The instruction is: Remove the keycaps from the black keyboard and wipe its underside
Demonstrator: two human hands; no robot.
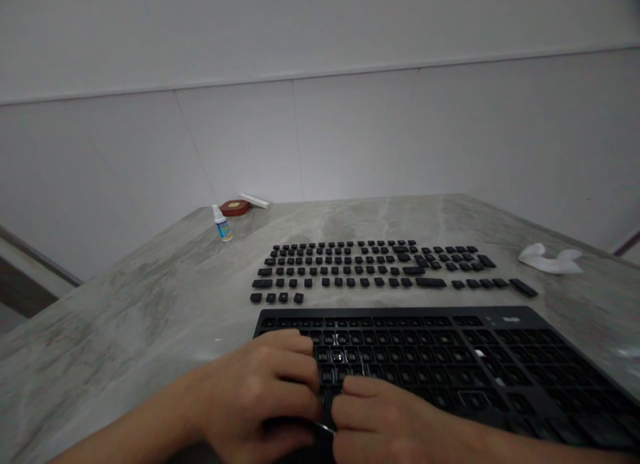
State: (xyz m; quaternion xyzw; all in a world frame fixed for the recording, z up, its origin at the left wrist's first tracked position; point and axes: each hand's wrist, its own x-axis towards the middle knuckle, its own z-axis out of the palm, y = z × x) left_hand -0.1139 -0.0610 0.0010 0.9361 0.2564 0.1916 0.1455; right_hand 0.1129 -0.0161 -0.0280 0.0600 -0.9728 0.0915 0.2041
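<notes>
A black keyboard (400,312) lies in front of me with its key sockets bare over most of its surface. My left hand (270,391) is closed, fingers curled, over the left part of the keyboard. Just beside it, my right hand (380,417) is also closed, low over the same area. Between the two hands shows a thin shiny strip, perhaps metal (324,426); its ends are hidden by the fingers. Beyond the keyboard, many loose black keycaps (340,271) are laid out in rows on the table, in a keyboard-like order.
The table (150,297) has a grey marbled top. At its back left stand a small white spray bottle (223,225), a reddish-brown case (235,207) and a white strip (255,201). Crumpled white tissue (550,259) lies at the right. A pale wall (350,137) rises behind.
</notes>
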